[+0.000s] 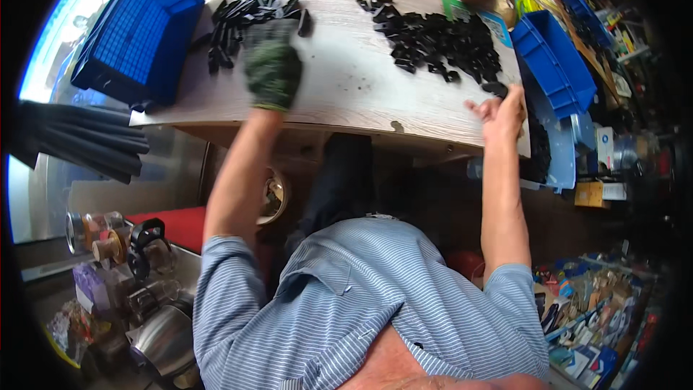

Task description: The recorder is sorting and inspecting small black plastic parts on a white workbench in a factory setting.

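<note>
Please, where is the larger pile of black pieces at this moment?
In the head view, the larger pile of black pieces lies on the right side of the pale table, just beyond the person's right hand.

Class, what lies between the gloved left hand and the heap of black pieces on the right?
The head view shows pale tabletop with small dark specks between the gloved left hand and that heap.

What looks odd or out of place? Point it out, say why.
Small dark specks and, at the near edge, a dark patch mar the pale wood-grained tabletop, standing out against its light surface; cause unclear. Oddly, only the left hand wears a dark green glove; the right hand is bare.
</note>
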A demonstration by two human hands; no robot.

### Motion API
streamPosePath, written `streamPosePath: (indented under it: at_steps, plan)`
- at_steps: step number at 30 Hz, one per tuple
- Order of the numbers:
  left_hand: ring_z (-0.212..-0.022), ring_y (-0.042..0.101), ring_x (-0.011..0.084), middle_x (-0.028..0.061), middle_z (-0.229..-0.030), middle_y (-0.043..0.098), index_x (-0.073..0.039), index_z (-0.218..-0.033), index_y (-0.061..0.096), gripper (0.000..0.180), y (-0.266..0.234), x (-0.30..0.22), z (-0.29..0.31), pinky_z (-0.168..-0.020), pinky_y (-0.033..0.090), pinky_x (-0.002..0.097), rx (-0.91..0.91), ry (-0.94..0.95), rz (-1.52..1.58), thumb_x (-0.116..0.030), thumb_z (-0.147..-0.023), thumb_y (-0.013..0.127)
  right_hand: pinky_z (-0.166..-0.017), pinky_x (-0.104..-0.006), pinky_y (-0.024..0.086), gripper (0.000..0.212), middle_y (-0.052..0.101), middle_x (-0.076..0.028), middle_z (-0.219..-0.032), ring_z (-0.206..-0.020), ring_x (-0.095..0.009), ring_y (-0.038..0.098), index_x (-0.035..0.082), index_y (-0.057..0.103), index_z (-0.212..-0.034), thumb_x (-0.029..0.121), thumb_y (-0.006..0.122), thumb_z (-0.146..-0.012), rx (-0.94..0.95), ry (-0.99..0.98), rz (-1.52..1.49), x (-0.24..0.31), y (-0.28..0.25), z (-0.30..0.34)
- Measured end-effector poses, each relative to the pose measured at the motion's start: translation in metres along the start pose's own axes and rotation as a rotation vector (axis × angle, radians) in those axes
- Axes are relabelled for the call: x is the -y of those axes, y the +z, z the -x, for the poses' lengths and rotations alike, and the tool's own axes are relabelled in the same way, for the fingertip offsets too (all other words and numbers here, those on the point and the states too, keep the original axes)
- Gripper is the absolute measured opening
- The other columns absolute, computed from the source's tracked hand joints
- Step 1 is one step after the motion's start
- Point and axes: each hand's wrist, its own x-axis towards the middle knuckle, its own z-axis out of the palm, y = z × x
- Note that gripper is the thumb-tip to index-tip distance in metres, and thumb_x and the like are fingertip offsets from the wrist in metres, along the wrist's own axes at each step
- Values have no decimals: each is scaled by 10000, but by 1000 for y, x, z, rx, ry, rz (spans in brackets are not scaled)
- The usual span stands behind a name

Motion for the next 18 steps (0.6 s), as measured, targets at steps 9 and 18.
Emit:
streamPosePath:
  at_steps: [9,18]
  plan:
    - [-1150,580,386,149,-1102,664,-85,-1062,687,234,1,33,8,-975,450,513,192,160,-126,-110,-840,619,-536,-477,606,342,348,0,-533,-434,-145,437,63,620,-1155,207,731,-865,63,-101,213,10,-41,-37]
    - [-1135,586,390,177,-1173,653,-84,-1173,654,326,18,-25,10,-945,489,477,262,166,102,-71,-850,608,-367,-288,443,358,597,-34,-707,-399,-91,414,78,674,-1138,211,779,-823,459,-153,927,-7,19,-22]
